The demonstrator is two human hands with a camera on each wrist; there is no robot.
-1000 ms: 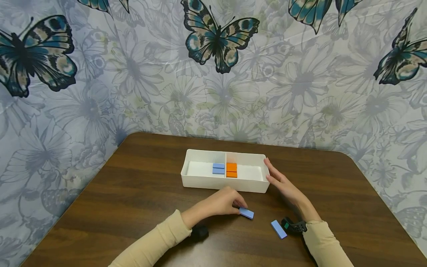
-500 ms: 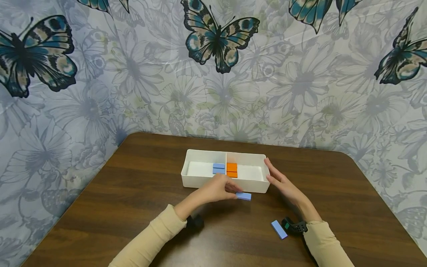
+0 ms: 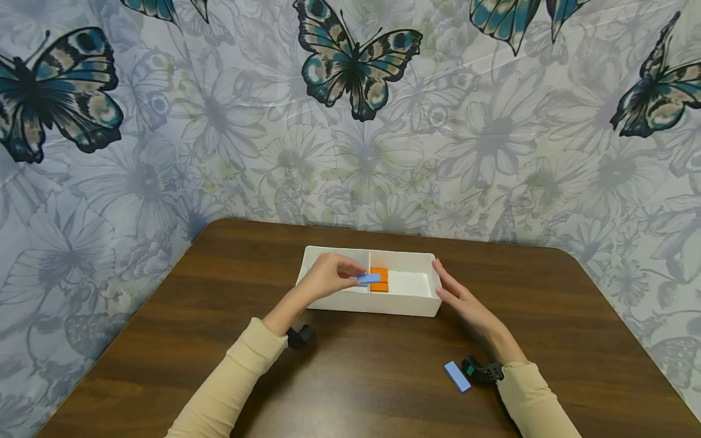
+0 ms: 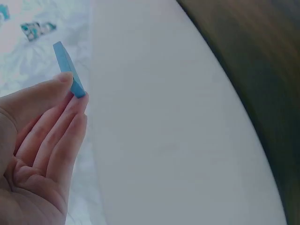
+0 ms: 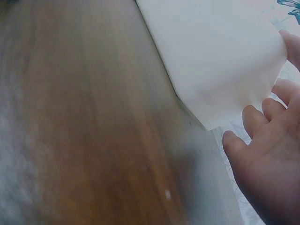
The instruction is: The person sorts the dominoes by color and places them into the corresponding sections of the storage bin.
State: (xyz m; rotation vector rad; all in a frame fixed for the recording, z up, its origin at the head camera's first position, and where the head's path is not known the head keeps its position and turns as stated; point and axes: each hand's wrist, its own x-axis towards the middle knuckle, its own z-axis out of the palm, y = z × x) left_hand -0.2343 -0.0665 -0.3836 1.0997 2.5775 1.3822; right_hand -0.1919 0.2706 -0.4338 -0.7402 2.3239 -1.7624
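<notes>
My left hand [image 3: 331,277] pinches a flat blue block [image 3: 369,278] between thumb and fingertips, over the left compartment of the white divided box [image 3: 378,304]. In the left wrist view this blue block [image 4: 68,68] is tilted, with the thumb on one face. Below it, the blue blocks lying in the left compartment are mostly hidden by the hand. Two orange blocks [image 3: 380,286] lie against the divider in the right compartment. My right hand [image 3: 471,307] touches the right end of the box, fingers fairly straight; in the right wrist view its fingertips meet the white wall [image 5: 225,61].
Another blue block [image 3: 457,376] lies on the brown table [image 3: 372,377], just left of the right wrist's black band [image 3: 483,369]. A butterfly-patterned cloth [image 3: 378,176] hangs behind the table's far edge.
The left hand has lifted the blue block from the table in front of the box and carried it up and leftward over the box. The right hand has stayed at the box's end.
</notes>
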